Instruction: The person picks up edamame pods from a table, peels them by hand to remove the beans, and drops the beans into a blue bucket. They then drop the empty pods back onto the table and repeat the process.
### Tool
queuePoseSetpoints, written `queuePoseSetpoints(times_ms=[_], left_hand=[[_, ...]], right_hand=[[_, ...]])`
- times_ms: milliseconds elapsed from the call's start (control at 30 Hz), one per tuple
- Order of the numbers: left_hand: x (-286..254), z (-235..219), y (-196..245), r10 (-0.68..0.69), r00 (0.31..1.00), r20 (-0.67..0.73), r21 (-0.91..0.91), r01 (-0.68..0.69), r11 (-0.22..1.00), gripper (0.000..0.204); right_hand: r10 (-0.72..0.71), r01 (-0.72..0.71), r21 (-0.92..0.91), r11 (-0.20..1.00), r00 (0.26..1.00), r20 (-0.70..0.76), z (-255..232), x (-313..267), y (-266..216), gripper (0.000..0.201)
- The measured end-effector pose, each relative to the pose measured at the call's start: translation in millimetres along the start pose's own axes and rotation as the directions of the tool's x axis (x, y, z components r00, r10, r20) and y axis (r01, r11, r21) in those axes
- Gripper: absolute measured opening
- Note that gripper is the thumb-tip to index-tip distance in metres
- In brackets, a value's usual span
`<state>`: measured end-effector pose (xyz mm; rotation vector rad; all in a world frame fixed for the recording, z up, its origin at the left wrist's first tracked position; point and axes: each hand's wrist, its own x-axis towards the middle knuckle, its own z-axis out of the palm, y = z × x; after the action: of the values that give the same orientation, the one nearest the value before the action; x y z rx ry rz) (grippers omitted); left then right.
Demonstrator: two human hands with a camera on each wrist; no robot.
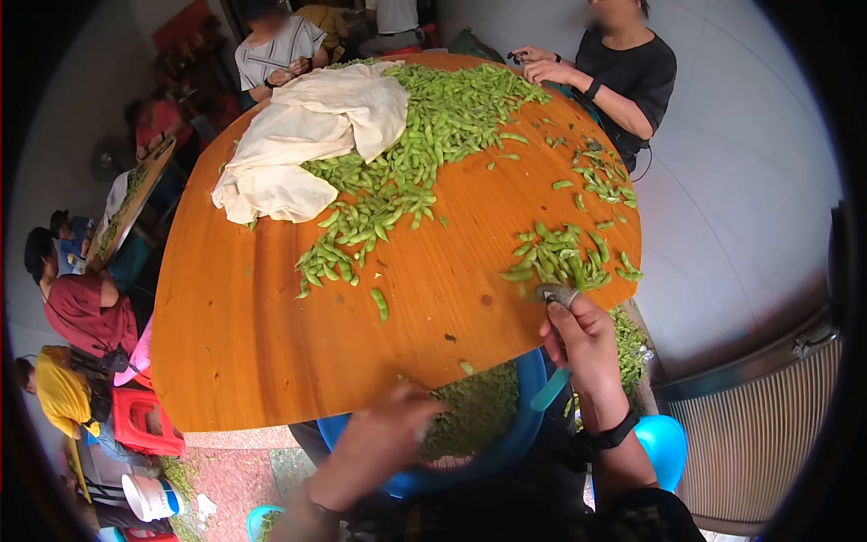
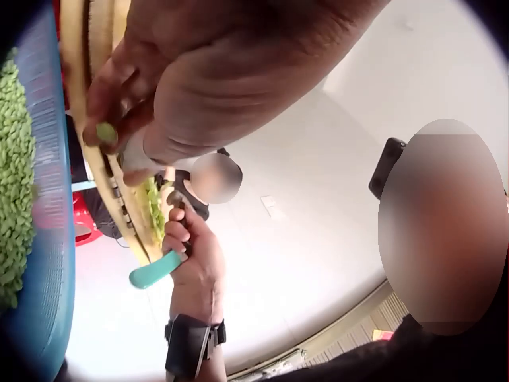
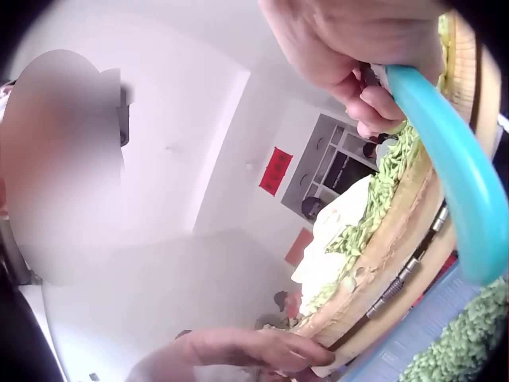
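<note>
Blurred in the head view, my left hand (image 1: 384,443) is over the blue tub (image 1: 535,384), just below the table's front edge. Its fingertips pinch a small green piece (image 2: 106,133), which the left wrist view shows. At the table's right front edge, my right hand (image 1: 582,348) grips a tool with a teal handle (image 1: 550,390); the handle juts out below the fingers. A grey part (image 1: 555,294) shows at the fingertips, beside a small pile of green pods (image 1: 564,257). Shelled green beans (image 2: 12,175) lie in the tub.
The wooden table (image 1: 379,271) carries a large heap of pods (image 1: 452,117) and a cream cloth (image 1: 307,135) at its far side. Two people sit across it. At the left are more people, a red stool (image 1: 140,420) and a white bucket (image 1: 152,497).
</note>
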<state>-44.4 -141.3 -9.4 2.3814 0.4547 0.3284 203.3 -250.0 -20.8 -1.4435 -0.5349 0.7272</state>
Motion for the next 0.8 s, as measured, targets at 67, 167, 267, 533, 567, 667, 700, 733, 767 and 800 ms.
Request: queuePoseSetpoints(times_ms=[67,167,267,533,567,667,700,733,767,800], left_hand=[[10.8,-17.5,-6.2,-0.116,0.986,-0.123,0.192,0.138,0.971,0.038],[50.7,-38.8,-23.9,-0.048,0.943,-0.331,0.344,0.168,0.924,0.033],[74.5,-48.0,-64.9,0.152,0.937,-0.315,0.472,0.016,0.882,0.027],[60.1,-20.9,-17.4,-0.294,0.945,-0.141,-0.331,0.235,0.914,0.027],[56.4,-13.0,-17.8,-0.293,0.947,-0.133,-0.331,0.236,0.914,0.027],[48.2,2.5,-20.7,-0.132,0.973,-0.189,-0.381,0.051,0.923,0.034],[46.3,4.0,-18.7,-0.079,0.970,-0.231,-0.256,0.018,0.967,0.035],[44.6,5.6,-16.3,-0.021,0.964,-0.265,-0.125,-0.013,0.992,0.036],[43.3,7.7,-13.9,-0.004,0.963,-0.271,-0.036,-0.006,0.999,0.037],[42.8,9.2,-8.2,-0.003,0.963,-0.269,-0.038,-0.007,0.999,0.037]], right_hand=[[0.001,-0.001,-0.006,1.000,1.000,0.003,0.0,-1.1,5.2,0.019],[-0.014,0.015,-0.026,1.000,1.000,0.026,4.2,-4.3,7.8,0.020],[0.018,-0.016,-0.024,1.000,0.995,0.099,14.2,-10.7,3.2,0.021],[0.100,-0.102,-0.018,0.995,0.906,0.411,47.3,-17.0,1.1,0.024],[0.140,-0.155,-0.003,0.988,0.882,0.451,50.9,-16.3,1.1,0.022],[0.181,-0.213,0.010,0.977,0.852,0.491,55.6,-18.6,3.4,0.017],[0.189,-0.211,-0.009,0.977,0.855,0.482,56.1,-19.8,4.7,0.016],[0.197,-0.210,-0.027,0.977,0.858,0.474,56.6,-20.9,5.8,0.015],[0.198,-0.210,-0.027,0.977,0.858,0.473,56.6,-22.0,7.6,0.015],[0.187,-0.210,-0.006,0.978,0.860,0.476,55.9,-23.7,9.6,0.015]])
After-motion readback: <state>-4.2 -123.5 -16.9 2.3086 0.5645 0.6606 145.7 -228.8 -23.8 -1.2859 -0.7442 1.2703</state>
